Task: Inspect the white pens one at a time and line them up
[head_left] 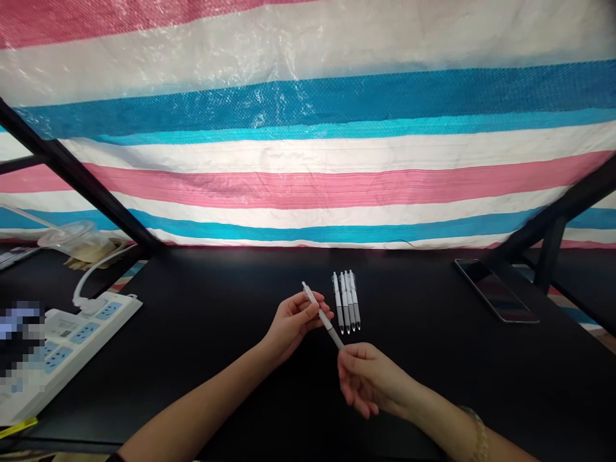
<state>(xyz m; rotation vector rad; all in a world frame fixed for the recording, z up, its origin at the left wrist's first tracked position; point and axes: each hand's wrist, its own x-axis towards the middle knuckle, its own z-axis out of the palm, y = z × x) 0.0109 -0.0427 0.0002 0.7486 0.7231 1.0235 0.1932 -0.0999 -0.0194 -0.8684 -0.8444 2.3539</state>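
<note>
We note one slim pen (325, 319), white barrel, grey grip, held above the black table (414, 269). Its long axis slants, white push-button end far left, grip end near right. Our left hand (294, 319) pinches the barrel; our right (370, 377), the grip end.

I cannot see the lower tip of the held pen (325, 319), hidden by the right hand (368, 375). The power strip (91, 337) runs off the left edge, partly masked by coarse squares; its label print is too small for me. The striped sheet (308, 189) is cropped above.
</note>
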